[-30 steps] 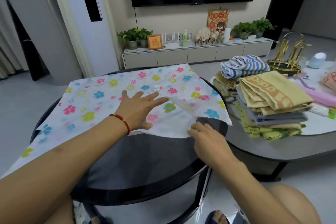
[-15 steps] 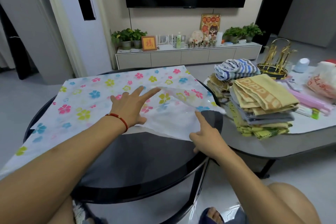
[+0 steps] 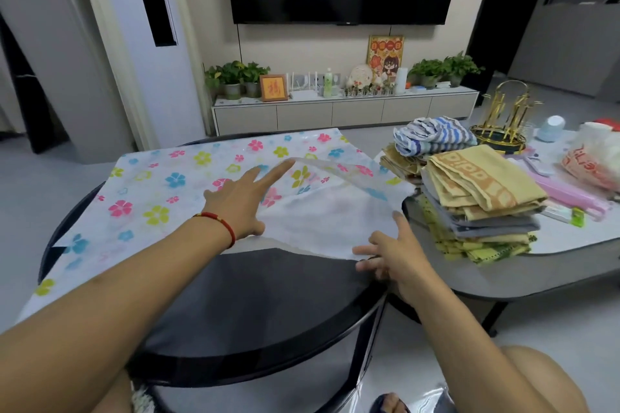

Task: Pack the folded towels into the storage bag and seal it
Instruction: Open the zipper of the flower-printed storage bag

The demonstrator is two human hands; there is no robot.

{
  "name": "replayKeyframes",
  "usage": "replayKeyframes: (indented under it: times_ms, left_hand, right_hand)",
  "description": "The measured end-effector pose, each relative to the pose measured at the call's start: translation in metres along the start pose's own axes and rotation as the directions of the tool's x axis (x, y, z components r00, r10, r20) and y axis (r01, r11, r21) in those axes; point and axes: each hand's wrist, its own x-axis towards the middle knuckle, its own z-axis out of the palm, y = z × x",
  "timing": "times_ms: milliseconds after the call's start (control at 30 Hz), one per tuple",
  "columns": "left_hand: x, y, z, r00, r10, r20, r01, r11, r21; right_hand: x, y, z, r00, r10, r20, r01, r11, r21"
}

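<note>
A flat storage bag [image 3: 161, 188] printed with coloured flowers lies spread over a round black table [image 3: 255, 305]. Its mouth at the right end gapes, with the clear top layer lifted into an arch. My left hand [image 3: 241, 201] reaches into that opening, fingers straight, palm on the lower layer. My right hand [image 3: 392, 255] touches the bag's near right edge with spread fingers, the index finger raised along the bag's right edge. A stack of folded towels [image 3: 476, 201], a yellow one on top, sits on the grey table to the right, with a striped blue towel [image 3: 432, 134] behind it.
The grey table [image 3: 553, 255] also carries a gold rack [image 3: 503, 124], a pink case [image 3: 570, 191], a white plastic bag [image 3: 593, 157] and a small white pot. A TV cabinet with plants stands at the far wall. My knee shows at the bottom right.
The bag's top layer has lifted and the mouth has opened wider. My left hand slid further in under it. My right hand moved from the corner to the bag's near right edge.
</note>
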Motion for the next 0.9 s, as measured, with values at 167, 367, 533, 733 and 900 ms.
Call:
replayKeyframes:
  times_ms: [167,367,533,733,900]
  left_hand:
    - [-0.006,-0.002,0.015,0.999,-0.002,-0.044,0.002,1.0,-0.014]
    - [-0.005,0.0,0.018,0.987,0.12,0.112,-0.099,0.98,-0.175]
    - [-0.03,-0.01,0.016,0.986,0.119,0.114,-0.079,0.949,-0.306]
    - [-0.067,-0.028,0.03,0.997,-0.065,0.034,0.071,0.975,-0.208]
    - [-0.039,-0.046,0.006,0.964,-0.261,-0.044,0.224,0.894,-0.388]
  right_hand:
    - [-0.009,0.015,-0.008,0.996,0.08,-0.036,-0.065,0.951,0.303]
    - [-0.037,0.018,0.086,0.782,-0.591,0.199,0.56,0.524,-0.642]
    - [-0.037,0.017,0.136,0.721,-0.602,0.344,0.507,0.119,-0.854]
    - [-0.022,0.025,0.138,0.674,-0.622,0.398,0.608,0.163,-0.777]
    - [-0.043,0.061,0.119,0.739,-0.58,0.342,0.56,0.247,-0.791]
